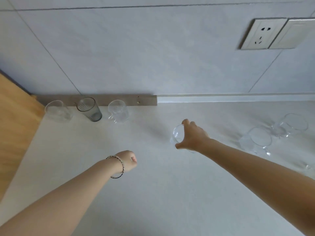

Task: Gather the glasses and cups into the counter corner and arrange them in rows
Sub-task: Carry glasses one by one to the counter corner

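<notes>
Three vessels stand in a row along the back strip in the counter corner: a clear glass (58, 111) at left, a smoky grey tumbler (89, 109) in the middle, a clear handled cup (118, 111) at right. My right hand (191, 135) grips a clear glass cup (177, 135) from above by its rim, mid-counter. My left hand (128, 160), with a bracelet on the wrist, is curled into a fist over the counter and holds nothing. Two more clear handled cups (258, 141) (290, 125) stand at the right. Another clear piece (306, 167) peeks past my right forearm.
The white counter (153, 193) meets a wooden panel (15, 126) on the left and a tiled wall behind. A grey strip (136, 100) runs along the wall's foot. A wall socket (263, 34) and a switch plate (296, 34) sit high at the right.
</notes>
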### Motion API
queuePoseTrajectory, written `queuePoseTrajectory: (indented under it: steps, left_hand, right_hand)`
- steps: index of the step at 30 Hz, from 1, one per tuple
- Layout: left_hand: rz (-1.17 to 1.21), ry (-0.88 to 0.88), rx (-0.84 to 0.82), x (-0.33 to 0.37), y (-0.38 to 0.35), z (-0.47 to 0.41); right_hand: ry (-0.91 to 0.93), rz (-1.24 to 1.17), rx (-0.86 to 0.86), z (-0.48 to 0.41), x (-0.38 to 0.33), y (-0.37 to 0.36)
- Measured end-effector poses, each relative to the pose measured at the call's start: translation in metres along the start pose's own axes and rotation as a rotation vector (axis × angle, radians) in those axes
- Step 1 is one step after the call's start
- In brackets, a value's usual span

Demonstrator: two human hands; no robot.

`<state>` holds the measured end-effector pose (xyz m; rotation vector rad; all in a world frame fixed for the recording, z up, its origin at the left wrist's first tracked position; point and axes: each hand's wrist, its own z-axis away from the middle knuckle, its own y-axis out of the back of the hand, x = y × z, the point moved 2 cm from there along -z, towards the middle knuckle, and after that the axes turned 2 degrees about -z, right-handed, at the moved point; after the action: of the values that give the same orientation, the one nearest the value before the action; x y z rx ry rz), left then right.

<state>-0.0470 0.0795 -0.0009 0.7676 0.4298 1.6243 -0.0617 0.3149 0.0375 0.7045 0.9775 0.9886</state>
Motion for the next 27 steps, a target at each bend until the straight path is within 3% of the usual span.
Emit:
queuePoseTrajectory:
  steps: [6, 13, 21, 27]
  left_hand:
    - [0.018, -0.004, -0.032, -0.055, 0.033, -0.033]
    - [0.025, -0.022, -0.065, -0.086, 0.045, -0.062]
    - [-0.016, -0.044, -0.058, -0.071, 0.047, -0.061]
    - [-0.06, -0.068, -0.048, -0.021, 0.027, -0.04]
  right_hand:
    - [-0.011, -0.032, 0.027, -0.091, -0.089, -0.013]
    - [-0.104, -0.011, 0.071, -0.145, -0.12, -0.023]
    - [-0.098, -0.083, 0.068, -0.111, -0.097, -0.031]
    - [-0.123, 0.049, -0.089, -0.037, -0.004, -0.034]
